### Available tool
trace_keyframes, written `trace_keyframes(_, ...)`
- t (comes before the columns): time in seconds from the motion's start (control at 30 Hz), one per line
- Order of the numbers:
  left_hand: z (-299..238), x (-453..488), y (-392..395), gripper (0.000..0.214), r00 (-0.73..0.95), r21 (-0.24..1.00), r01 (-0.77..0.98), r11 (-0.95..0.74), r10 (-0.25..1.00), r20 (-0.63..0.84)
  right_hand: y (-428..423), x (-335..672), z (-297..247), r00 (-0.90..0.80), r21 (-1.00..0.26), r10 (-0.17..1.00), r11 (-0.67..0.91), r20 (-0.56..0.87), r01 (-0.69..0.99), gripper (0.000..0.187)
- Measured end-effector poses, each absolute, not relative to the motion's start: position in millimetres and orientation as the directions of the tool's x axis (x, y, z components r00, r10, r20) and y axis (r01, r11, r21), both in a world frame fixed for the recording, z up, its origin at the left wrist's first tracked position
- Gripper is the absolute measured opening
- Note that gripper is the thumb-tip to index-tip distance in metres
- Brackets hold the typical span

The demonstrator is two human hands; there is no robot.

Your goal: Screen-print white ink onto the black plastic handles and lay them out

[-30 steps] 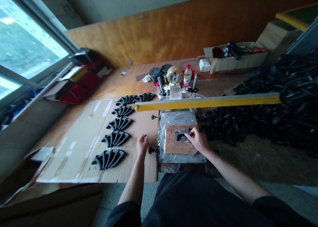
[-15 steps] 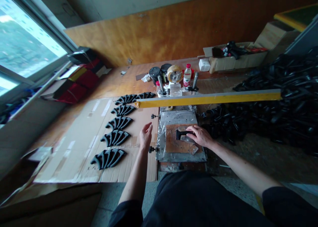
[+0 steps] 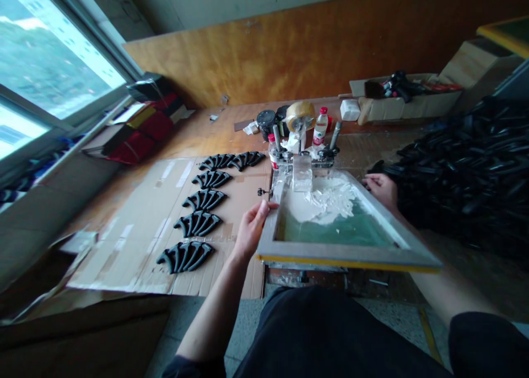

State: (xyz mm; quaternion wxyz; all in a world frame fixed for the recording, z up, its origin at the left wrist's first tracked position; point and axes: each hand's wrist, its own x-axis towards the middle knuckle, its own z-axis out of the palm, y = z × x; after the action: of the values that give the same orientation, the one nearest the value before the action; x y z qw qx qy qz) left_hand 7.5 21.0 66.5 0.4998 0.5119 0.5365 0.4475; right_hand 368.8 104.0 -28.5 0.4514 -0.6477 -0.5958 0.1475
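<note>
Here's the screen frame point(image 3: 343, 255), tilted up with its near edge high, white ink point(image 3: 328, 199) smeared across the green mesh point(image 3: 334, 229)! Left hand point(image 3: 250, 229) curled closed on the frame's left side, gripping it; right hand point(image 3: 380, 189) loosely spread against the right side, touching the rim, grip impossible to call. Left of the frame, black parts point(image 3: 198, 218) lined up on cardboard point(image 3: 243, 279); right of it, a big heap point(image 3: 463, 168) of the same.
</note>
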Motion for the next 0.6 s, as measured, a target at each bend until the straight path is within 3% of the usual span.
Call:
trace_keyframes(0.1, 11, -2, 0, 0.057, 0.095, 0.955, 0.171, 0.244, 0.96, -0.262, 110, 338, -1, 0.152, -0.696, 0.878, 0.242, 0.453, 0.676, 0.036)
trace_keyframes(0.2, -37, -1, -6, 0.072, 0.051, 0.929, 0.248, 0.276, 0.954, -0.297, 113, 280, 23, -0.189, -0.489, 0.839, 0.464, 0.511, 0.739, 0.058)
trace_keyframes(0.27, -57, 1, -5, 0.071, 0.006, 0.907, 0.324, 0.27, 0.958, -0.288, 113, 247, 28, -0.337, -0.373, 0.849, 0.492, 0.407, 0.787, 0.053)
trace_keyframes(0.33, -67, 3, -3, 0.066, -0.013, 0.887, 0.377, 0.268, 0.959, -0.284, 108, 227, 23, -0.407, -0.32, 0.886, 0.46, 0.223, 0.828, 0.031)
trace_keyframes(0.43, -73, 1, -2, 0.063, -0.015, 0.873, 0.413, 0.26, 0.96, -0.279, 90, 220, 3, -0.465, -0.314, 0.881, 0.469, 0.093, 0.826, 0.004)
trace_keyframes(0.6, -79, -1, -3, 0.06, -0.02, 0.865, 0.427, 0.264, 0.959, -0.283, 45, 247, -20, -0.678, -0.407, 0.719, 0.671, 0.153, 0.62, 0.022)
